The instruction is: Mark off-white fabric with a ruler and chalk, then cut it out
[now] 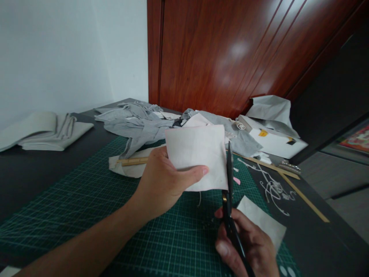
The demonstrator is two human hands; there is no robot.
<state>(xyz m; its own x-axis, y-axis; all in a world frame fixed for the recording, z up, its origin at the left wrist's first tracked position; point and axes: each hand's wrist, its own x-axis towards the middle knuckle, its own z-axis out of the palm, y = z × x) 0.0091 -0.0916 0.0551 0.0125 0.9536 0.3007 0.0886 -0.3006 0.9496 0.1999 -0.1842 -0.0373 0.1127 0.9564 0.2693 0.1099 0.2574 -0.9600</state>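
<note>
My left hand point(170, 181) grips a square piece of white fabric point(198, 150) by its left side, thumb across the front and fingers hidden behind. The fabric is held up above the green cutting mat point(95, 200). My right hand point(245, 238) is closed around the handles of black scissors point(229, 173), which point upward. Their blades stand along the fabric's right edge; whether they are parted is hard to tell. Another pale fabric piece point(262, 221) lies on the mat just beyond my right hand. Tiny pink scraps point(236, 181) lie right of the blades.
Crumpled grey fabric point(138, 123) lies behind the mat, with a wooden ruler point(134, 161) near it. Folded cloth point(54, 132) sits at the left. At the right are a white box point(273, 140), white cords point(276, 188) and wooden strips point(305, 198). A wall and reddish wooden panel stand behind.
</note>
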